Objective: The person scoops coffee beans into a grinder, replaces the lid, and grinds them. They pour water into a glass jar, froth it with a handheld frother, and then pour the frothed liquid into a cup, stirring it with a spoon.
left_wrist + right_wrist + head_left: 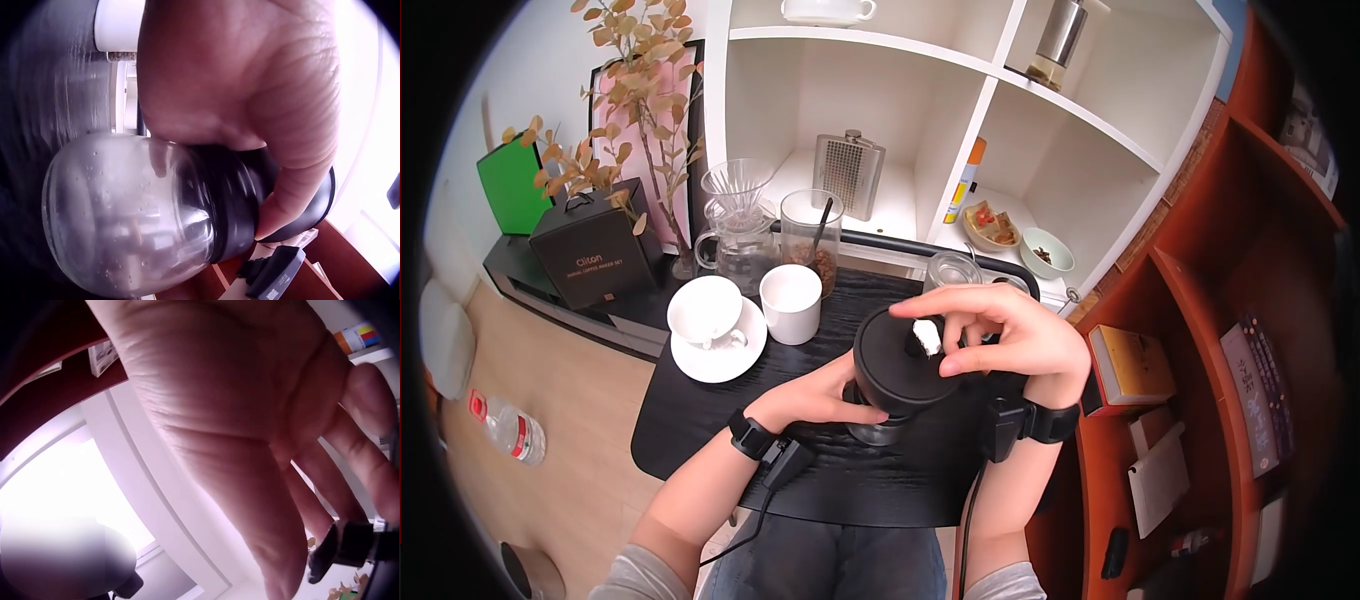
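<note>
A black-topped grinder-like device [903,365] with a clear glass base [125,212] is held over the black table. My left hand [825,393] grips its black middle, the thumb lying across the near side. The glass base holds no visible contents, only droplets on its wall. Above the round lid spreads my right hand [1010,335], its index finger reaching over the lid and its thumb near the edge. Between them is a small knob with a white patch [927,338]. In the right wrist view a black part [356,544] shows by the fingertips; firm contact cannot be told.
On the black table [700,430] are a white cup [704,310] on a saucer [720,363], a white mug [791,305], a tall glass of beans [825,265], a glass dripper set [740,235] and a glass jar [952,272]. White shelves stand behind, brown shelves to the right.
</note>
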Demonstrator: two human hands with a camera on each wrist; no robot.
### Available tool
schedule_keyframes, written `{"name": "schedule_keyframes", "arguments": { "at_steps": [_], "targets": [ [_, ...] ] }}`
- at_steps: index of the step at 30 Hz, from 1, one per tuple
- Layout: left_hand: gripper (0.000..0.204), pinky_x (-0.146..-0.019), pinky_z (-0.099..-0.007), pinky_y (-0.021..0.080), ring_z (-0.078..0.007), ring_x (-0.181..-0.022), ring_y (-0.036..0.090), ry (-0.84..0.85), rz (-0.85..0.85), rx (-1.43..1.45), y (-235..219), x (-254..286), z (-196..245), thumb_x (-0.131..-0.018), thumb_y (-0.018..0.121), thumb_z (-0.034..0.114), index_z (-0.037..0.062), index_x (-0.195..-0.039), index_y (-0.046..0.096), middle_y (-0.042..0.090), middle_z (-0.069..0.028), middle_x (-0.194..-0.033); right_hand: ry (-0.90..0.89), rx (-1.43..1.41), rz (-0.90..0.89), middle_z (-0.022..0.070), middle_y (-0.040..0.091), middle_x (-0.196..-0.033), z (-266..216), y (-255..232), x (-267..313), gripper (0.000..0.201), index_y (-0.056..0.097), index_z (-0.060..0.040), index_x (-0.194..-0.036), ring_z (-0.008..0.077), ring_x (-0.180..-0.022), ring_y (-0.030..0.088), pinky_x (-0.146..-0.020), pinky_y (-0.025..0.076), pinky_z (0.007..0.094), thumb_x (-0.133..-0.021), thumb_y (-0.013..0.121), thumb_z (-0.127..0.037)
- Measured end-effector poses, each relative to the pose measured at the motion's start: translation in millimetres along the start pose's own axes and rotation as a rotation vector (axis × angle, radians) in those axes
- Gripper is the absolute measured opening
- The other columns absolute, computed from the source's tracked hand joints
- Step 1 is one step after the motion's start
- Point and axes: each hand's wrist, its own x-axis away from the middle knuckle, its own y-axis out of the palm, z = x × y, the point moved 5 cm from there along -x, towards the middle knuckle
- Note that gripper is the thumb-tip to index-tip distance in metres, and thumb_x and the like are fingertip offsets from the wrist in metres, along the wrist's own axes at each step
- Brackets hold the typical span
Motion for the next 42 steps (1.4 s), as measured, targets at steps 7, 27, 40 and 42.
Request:
{"name": "schedule_keyframes", "arguments": {
  "at_steps": [7, 27, 40, 42],
  "targets": [
    [0.075, -0.094, -0.0307, 0.042, -0.0138, -0.116, 0.047, -0.044, 0.003, 0.055, -0.4, 2.3, 2.3, -0.076, 0.069, -0.001, 0.0048, -0.138, 0.028, 0.05, -0.0044, -0.125, -0.02, -0.32, -0.172, 0.0054, 0.064, -0.064, 22.5, 2.8, -7.6, 0.044, 0.059, -0.0015, -0.12, 0.0064, -0.054, 0.056, -0.047, 0.037, 0.0196, -0.077, 0.067, -0.005],
    [0.079, -0.094, -0.0299, 0.045, -0.0126, -0.116, 0.047, 0.102, 0.074, -0.095, 0.2, 1.8, 13.1, -0.073, 0.071, -0.007, 0.0064, -0.138, 0.028, 0.048, -0.0042, -0.126, -0.04, 0.167, 0.054, -0.0011, 0.043, -0.055, 0.0, 4.8, -10.7, 0.017, 0.059, -0.0036, -0.087, 0.0062, -0.051, 0.041, -0.048, 0.031, 0.0247, -0.077, 0.071, -0.011],
    [0.077, -0.094, -0.0296, 0.044, -0.012, -0.116, 0.046, 0.047, 0.097, -0.105, -0.9, 2.0, 8.5, -0.073, 0.071, -0.007, 0.0047, -0.138, 0.03, 0.05, -0.0043, -0.124, 0.03, 0.455, 0.304, 0.0063, 0.039, -0.054, -20.3, 19.4, -13.0, 0.022, 0.048, -0.0018, -0.075, 0.0165, -0.048, 0.035, -0.046, 0.029, 0.0295, -0.079, 0.065, -0.014],
    [0.076, -0.093, -0.0293, 0.044, -0.0117, -0.114, 0.047, 0.048, 0.105, -0.096, -1.6, 2.1, 6.7, -0.074, 0.07, -0.006, 0.0045, -0.137, 0.031, 0.049, -0.0043, -0.124, 0.025, 0.466, 0.287, 0.0062, 0.038, -0.053, -20.6, 19.0, -13.2, 0.019, 0.049, -0.0021, -0.08, 0.0171, -0.047, 0.036, -0.046, 0.029, 0.0301, -0.079, 0.064, -0.013]
  ]
}}
